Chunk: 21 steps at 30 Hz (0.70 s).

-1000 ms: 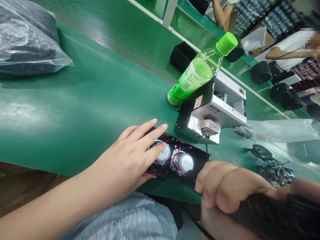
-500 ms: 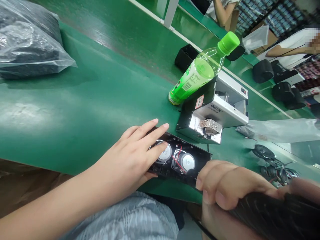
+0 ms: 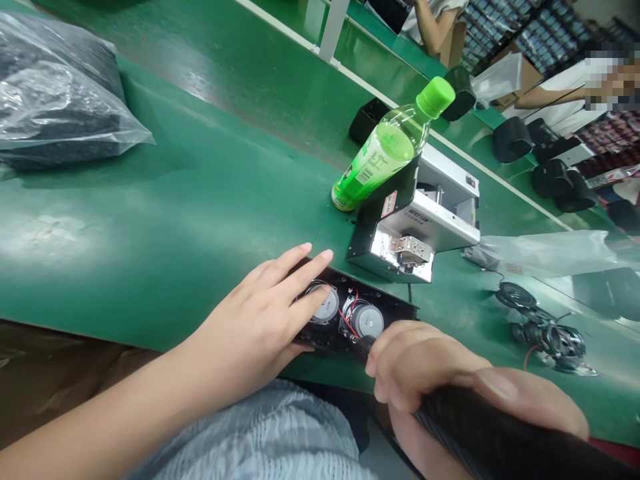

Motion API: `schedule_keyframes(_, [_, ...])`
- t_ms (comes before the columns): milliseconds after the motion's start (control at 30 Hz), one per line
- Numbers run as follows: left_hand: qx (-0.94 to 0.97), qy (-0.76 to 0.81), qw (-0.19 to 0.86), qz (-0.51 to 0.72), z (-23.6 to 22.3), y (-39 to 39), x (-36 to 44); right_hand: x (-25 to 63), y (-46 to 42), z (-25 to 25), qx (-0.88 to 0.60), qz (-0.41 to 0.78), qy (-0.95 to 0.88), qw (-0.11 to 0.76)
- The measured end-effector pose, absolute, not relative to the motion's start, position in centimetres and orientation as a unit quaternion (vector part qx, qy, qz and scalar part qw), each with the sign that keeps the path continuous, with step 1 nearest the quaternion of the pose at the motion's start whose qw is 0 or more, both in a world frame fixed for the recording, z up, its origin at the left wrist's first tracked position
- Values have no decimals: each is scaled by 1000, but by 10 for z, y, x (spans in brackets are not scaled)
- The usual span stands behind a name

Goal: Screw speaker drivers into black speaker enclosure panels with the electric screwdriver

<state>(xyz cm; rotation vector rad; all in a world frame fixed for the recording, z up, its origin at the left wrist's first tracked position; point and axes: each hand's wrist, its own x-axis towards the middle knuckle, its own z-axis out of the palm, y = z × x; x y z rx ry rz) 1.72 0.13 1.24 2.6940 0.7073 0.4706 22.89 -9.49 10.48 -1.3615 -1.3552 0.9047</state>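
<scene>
A long black speaker housing lies on the near edge of the green table. Two round speaker drivers with grey backs sit inside it; the right driver has red wires beside it. Across the housing's left end lies my left hand, fingers spread over the far edge and thumb at the near edge, gripping it and partly covering the left driver. My right hand is wrapped around a black electric screwdriver. The screwdriver's front end points down at the housing's near side, by the right driver; its very tip is hard to see.
Just beyond the housing stands a silver-and-black machine, with a green-capped bottle against it. Clear plastic bag with dark contents lies far left. Loose speaker parts are at right. Two people work across the table.
My right hand has moved left along the housing with the screwdriver, whose front end now shows beside the right driver. My left hand keeps its place on the housing. The view has shifted slightly.
</scene>
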Motion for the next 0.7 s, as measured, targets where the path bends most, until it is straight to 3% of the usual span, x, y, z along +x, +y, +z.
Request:
schedule_keyframes(333, [944,246,151,162,13,2,18,218,-100,88,-554,340,-543,532])
schedule_keyframes(500, [942,245,155,170,10,1,17,198,-95,75,-483,243,-531,653])
schedule_keyframes(700, [939,243,144,196,5,7,17,217,-105,89,-501,238,-497,668])
